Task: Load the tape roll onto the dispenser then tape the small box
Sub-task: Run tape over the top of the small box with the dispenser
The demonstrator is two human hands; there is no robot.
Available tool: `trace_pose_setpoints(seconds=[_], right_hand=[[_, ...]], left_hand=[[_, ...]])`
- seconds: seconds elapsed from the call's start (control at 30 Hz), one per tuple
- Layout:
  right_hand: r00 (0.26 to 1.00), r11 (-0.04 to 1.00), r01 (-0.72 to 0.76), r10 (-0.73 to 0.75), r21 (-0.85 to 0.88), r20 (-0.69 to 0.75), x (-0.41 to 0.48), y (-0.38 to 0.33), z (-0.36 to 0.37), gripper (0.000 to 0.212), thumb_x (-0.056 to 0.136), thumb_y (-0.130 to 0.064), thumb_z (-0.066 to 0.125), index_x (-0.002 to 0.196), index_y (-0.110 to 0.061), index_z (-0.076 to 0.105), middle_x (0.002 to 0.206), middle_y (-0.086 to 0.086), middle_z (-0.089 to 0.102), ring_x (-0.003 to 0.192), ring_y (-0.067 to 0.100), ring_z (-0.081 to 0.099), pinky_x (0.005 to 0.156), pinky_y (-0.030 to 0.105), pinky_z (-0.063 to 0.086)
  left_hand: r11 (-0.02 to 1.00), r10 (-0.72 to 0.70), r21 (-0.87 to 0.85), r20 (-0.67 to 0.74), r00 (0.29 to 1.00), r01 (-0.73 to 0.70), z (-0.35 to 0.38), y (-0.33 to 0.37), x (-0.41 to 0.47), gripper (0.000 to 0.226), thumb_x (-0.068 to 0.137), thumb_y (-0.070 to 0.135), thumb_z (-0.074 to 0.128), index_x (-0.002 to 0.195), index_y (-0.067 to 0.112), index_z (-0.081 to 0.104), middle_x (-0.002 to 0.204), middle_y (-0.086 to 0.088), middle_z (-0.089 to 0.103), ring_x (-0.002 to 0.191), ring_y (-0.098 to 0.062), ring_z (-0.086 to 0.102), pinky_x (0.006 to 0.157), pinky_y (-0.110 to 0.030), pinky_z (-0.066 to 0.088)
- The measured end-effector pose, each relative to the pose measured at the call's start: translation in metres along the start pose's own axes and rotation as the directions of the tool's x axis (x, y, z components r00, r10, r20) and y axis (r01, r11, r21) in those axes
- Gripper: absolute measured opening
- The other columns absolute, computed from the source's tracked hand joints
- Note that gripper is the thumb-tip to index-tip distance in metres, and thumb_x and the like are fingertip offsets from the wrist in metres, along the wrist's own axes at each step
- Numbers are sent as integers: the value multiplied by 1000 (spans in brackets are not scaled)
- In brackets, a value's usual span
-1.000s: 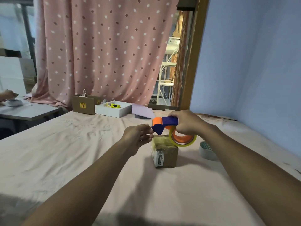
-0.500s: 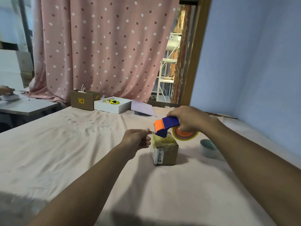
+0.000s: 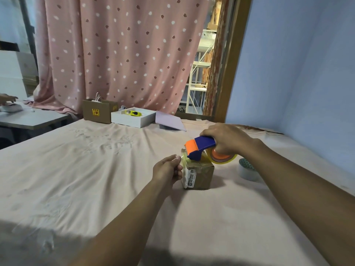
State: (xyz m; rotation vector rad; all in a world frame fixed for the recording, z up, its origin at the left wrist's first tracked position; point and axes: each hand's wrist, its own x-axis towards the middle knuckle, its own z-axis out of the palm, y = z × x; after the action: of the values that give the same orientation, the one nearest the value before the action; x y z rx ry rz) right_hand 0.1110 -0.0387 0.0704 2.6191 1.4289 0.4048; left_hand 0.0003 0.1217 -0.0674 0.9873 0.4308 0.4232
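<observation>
A small brown cardboard box (image 3: 203,175) with a white label stands on the pink cloth near the middle. My right hand (image 3: 224,139) grips a blue and orange tape dispenser (image 3: 199,146) with a yellowish tape roll (image 3: 222,159) on it. The dispenser's front end rests on the box's top. My left hand (image 3: 168,168) pinches the free end of the clear tape (image 3: 183,156) at the box's upper left edge.
A grey roll with a teal core (image 3: 246,168) lies right of the box. At the far edge stand a brown carton (image 3: 98,112), a white tray (image 3: 132,119) holding a yellow item, and a lilac lid (image 3: 169,122). Another person's hand (image 3: 6,98) rests on a grey table at far left.
My right hand has lowered the dispenser onto the box top. My left hand has come down with the tape end to the box's left edge.
</observation>
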Motion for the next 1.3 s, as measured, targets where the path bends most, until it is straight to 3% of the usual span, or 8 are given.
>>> trace_pose_setpoints(seconds=[0.17,0.37,0.5,0.67,0.83,0.97,1.07,1.3], right_hand=[[1000,999,-18,19,44,-15,0,2,6,60,79,-21,69,136,-34,55,124,-4,65,110,21,52,86,40,52],[1000,999,-14,14,42,-14,3,1,7,60,80,-21,70,137,-33,55,125,-2,65,112,21,52,87,41,52],[1000,999,-22,22,43,-9,3,-2,6,63,80,-22,72,138,-33,53,128,-2,64,115,22,52,89,41,52],[999,999,-34,34,33,7,1,-2,6,65,78,-23,74,139,-33,52,130,-2,64,117,22,52,90,42,52],[999,998,-48,47,36,18,0,-3,6,69,77,-23,76,141,-33,50,133,-2,63,120,22,51,90,42,53],[999,998,-49,48,43,14,2,-4,7,71,76,-24,78,141,-32,51,133,-1,63,120,23,51,90,41,54],[999,997,-52,52,49,13,2,-3,8,70,76,-24,77,141,-32,51,132,-1,64,119,23,52,89,40,53],[998,994,-61,61,86,2,3,-2,9,67,78,-23,75,140,-32,52,132,-2,63,119,23,52,89,41,53]], left_hand=[[996,-68,-52,-37,997,66,9,-14,0,17,96,20,67,108,9,71,56,0,55,42,-13,40,44,-20,35],[986,-168,-7,-62,984,168,13,-11,5,26,97,26,62,75,14,56,49,2,47,40,-13,35,43,-21,28],[976,-219,-11,-35,975,218,14,-14,6,23,86,8,45,65,16,43,50,1,38,36,-13,31,38,-19,26],[960,54,280,-234,971,14,15,-15,9,15,85,3,45,96,9,54,80,-13,59,55,-27,57,48,-29,45],[763,446,605,-238,863,-228,23,-1,3,36,102,13,42,136,10,50,140,-7,49,111,-25,56,95,-34,44],[837,245,525,-111,963,-152,32,-12,4,47,105,29,33,151,17,39,156,-5,34,124,-26,55,107,-42,48],[888,140,450,-64,988,-97,28,-21,10,48,99,42,30,141,26,45,147,-9,51,122,-29,62,105,-51,53],[985,-75,157,28,997,69,29,-13,-4,44,92,31,44,131,21,62,114,-17,78,93,-31,77,88,-52,63]])
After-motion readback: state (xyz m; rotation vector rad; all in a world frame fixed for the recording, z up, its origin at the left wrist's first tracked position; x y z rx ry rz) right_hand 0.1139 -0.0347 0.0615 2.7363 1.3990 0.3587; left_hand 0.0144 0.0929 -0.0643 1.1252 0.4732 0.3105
